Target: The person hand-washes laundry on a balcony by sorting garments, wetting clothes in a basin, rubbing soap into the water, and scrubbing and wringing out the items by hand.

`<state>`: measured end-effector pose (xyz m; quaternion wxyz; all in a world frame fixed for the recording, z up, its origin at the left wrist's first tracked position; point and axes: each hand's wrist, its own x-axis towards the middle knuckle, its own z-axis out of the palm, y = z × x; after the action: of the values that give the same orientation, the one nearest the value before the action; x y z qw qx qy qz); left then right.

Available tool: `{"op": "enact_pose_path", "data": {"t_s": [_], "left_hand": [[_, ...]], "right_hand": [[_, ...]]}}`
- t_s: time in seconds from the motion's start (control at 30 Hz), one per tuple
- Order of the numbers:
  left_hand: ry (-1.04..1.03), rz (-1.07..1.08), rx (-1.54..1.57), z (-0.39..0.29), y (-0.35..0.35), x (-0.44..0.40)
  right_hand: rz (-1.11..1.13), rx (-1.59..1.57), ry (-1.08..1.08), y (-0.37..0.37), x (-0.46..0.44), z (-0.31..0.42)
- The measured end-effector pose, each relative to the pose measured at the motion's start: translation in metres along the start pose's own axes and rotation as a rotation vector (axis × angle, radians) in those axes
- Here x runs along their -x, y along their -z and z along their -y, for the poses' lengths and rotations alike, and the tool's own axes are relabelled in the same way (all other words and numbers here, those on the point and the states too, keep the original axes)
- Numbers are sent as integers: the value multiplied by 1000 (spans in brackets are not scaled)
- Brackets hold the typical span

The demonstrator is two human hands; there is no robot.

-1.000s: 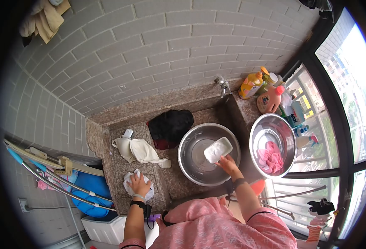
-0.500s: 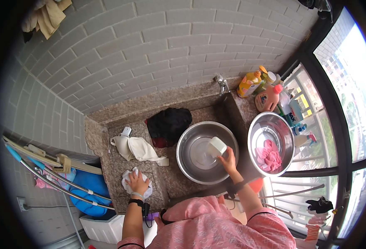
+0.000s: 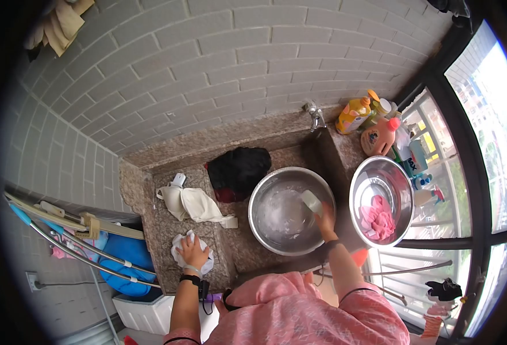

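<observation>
My left hand lies on a crumpled white cloth on the stone washing slab, its fingers spread over the fabric. In my right hand is a white, box-shaped container, tilted down inside a steel basin. Water in this basin looks stirred and pale, with ripples on its surface. Off-white cloth lies on the slab above my left hand, beside a small white object. A black garment with a dark red part sits left of the basin.
A second steel basin holding pink cloth stands on the right ledge. Detergent bottles crowd behind it. The tap juts from the back wall. Metal poles and a blue item are at the left.
My right hand has lowered and tipped the white container further into the basin, and the water is now stirred up. My left hand stays on the white cloth. The view has shifted slightly.
</observation>
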<state>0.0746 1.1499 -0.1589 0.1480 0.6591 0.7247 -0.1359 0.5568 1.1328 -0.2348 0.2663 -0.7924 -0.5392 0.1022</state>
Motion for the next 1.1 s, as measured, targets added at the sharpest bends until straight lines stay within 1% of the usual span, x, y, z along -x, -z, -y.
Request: {"op": "enact_pose_path", "data": {"t_s": [0.07, 0.1, 0.17, 0.2, 0.27, 0.3, 0.37, 0.4, 0.47, 0.5, 0.57, 0.7, 0.77, 0.8, 0.87, 0.9, 0.97, 1.0, 1.07, 1.1], "left_hand": [[5, -9, 0, 1, -2, -1], [3, -17, 1, 1, -4, 0], [2, -21, 1, 1, -4, 0], [-4, -30, -1, 1, -4, 0], [7, -4, -11, -2, 2, 2], [14, 17, -20, -2, 3, 1], [10, 6, -23, -1, 0, 0], [8, -5, -23, 0, -2, 0], [7, 25, -18, -2, 4, 1], [16, 53, -11, -3, 6, 1], [12, 50, 2, -3, 6, 1], [27, 69, 7, -4, 7, 1], [13, 43, 18, -2, 5, 0], [-2, 24, 25, -1, 4, 2], [6, 26, 25, -1, 4, 2], [12, 28, 24, -1, 4, 1], [7, 17, 27, 0, 1, 0], [1, 8, 24, 0, 0, 1], [6, 18, 25, 1, 0, 1], [12, 27, 25, 0, 0, 0]], "right_hand": [[20, 50, -65, -27, 24, -20], [26, 50, -64, -44, 35, -28], [369, -441, -647, -71, 50, -35], [376, -437, -648, -66, 53, -28], [557, -1259, -1000, -46, 56, -7], [556, -1262, -1002, -44, 58, -6], [544, -1629, -943, -38, 59, -3], [538, -1630, -945, -28, 58, 5], [716, -1544, -809, -5, 43, 29], [708, -1545, -808, -7, 38, 29], [517, -1600, -804, -14, 28, 31], [560, -1556, -743, -13, 13, 37], [374, -1605, -794, -17, 9, 30], [380, -1603, -792, -15, 7, 31], [468, -1552, -737, -10, 2, 32], [468, -1551, -734, -7, 1, 33], [301, -1525, -819, -6, -1, 30], [302, -1522, -817, -6, 0, 25], [519, -1552, -635, -7, 0, 16], [517, -1550, -632, -6, 0, 18]]}}
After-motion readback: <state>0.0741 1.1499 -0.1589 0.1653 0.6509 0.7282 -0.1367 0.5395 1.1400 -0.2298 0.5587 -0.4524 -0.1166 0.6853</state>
